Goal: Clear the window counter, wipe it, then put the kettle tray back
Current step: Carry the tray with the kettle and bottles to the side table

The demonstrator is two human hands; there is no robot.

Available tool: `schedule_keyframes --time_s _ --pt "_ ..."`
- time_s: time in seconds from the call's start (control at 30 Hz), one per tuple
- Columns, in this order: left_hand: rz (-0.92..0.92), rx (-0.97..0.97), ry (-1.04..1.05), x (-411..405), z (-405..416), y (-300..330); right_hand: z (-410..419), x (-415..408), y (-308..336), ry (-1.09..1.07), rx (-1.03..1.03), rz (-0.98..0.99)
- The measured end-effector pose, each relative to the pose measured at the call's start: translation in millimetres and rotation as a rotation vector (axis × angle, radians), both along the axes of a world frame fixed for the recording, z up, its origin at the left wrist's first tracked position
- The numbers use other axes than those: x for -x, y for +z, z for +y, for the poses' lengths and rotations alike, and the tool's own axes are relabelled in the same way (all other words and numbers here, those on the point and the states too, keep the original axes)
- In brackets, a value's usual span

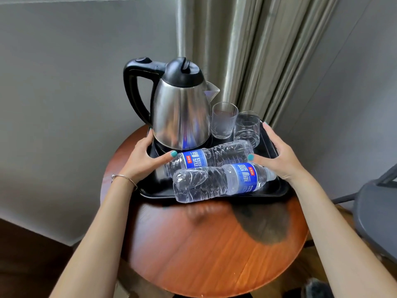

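A black tray (pixel 277 190) rests on the far half of a round wooden table (pixel 204 250). On it stand a steel kettle (pixel 180 112) with a black handle and lid, and two clear glasses (pixel 224 120), (pixel 247 129). Two plastic water bottles with blue labels lie on their sides at the tray's front, one (pixel 212 157) behind the other (pixel 217 182). My left hand (pixel 142 160) grips the tray's left edge, thumb on the inside. My right hand (pixel 277 155) grips the right edge, thumb by the bottles.
Grey-green curtains (pixel 257 50) hang close behind the tray, with a grey wall (pixel 75 104) at left. A dark grey chair (pixel 378 211) stands to the right of the table. A dark smudge-like patch (pixel 264 224) shows on the tabletop in front of the tray.
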State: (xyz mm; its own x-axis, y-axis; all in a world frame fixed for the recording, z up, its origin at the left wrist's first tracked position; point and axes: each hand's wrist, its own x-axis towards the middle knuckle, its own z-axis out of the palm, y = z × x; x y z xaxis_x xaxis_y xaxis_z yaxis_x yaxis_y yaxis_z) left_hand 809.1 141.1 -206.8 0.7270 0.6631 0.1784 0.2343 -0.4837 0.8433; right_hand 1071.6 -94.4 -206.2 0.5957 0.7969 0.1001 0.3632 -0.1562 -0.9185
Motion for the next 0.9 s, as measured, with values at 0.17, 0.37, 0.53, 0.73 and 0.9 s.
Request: schedule_keyframes --time_s 0.17,0.37,0.53,0.73,0.9 --pt "0.000 -0.031 -0.002 -2.0 0.1 -4.2 -3.4 -0.7 0.8 0.006 0.025 -0.010" --pt "0.028 -0.016 0.003 -1.7 0.5 -5.0 -0.9 -3.1 -0.1 0.012 0.048 -0.023" --pt "0.032 0.004 0.017 -3.8 -3.1 -2.2 -0.5 -7.2 -3.0 0.018 0.069 -0.033" --pt "-0.008 0.051 0.036 -2.3 -1.3 -5.5 -0.9 -9.2 -3.1 0.013 0.128 -0.041" --pt "0.006 0.119 0.080 -1.5 -6.5 0.0 -1.9 -9.9 -2.6 -0.009 0.196 -0.017"
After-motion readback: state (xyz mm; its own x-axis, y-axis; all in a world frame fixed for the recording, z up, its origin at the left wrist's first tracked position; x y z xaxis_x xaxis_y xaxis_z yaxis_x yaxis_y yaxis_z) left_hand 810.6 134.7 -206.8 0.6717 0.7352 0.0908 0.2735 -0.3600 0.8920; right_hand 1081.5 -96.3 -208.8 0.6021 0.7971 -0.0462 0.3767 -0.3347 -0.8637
